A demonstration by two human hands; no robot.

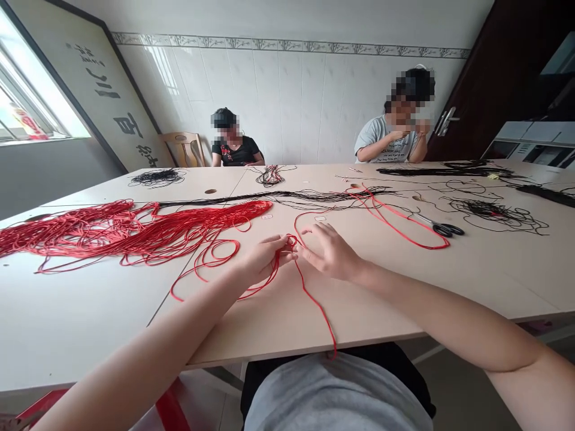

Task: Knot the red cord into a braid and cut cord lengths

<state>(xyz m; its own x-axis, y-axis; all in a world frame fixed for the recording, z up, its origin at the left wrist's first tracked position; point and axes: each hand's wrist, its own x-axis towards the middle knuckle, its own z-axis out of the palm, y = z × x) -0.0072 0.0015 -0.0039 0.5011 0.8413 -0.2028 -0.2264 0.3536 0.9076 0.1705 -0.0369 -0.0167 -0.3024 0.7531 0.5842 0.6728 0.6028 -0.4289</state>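
My left hand (265, 258) is closed on a red cord (314, 299) just above the beige table (404, 287), fingertips pinched where the cord loops. My right hand (330, 251) meets it from the right, thumb and forefinger pinching the same cord while the other fingers spread. One strand runs from the pinch down over the table's near edge to my lap. More of the cord loops away to the left and far right. A large bundle of red cords (112, 230) lies to the left of my hands.
Black-handled scissors (440, 227) lie right of my hands. Black cord piles (494, 212) and a long black bundle (278, 196) stretch across the far table. Two people sit at the far side, one with hands raised. A wooden chair (184, 148) stands at the back left.
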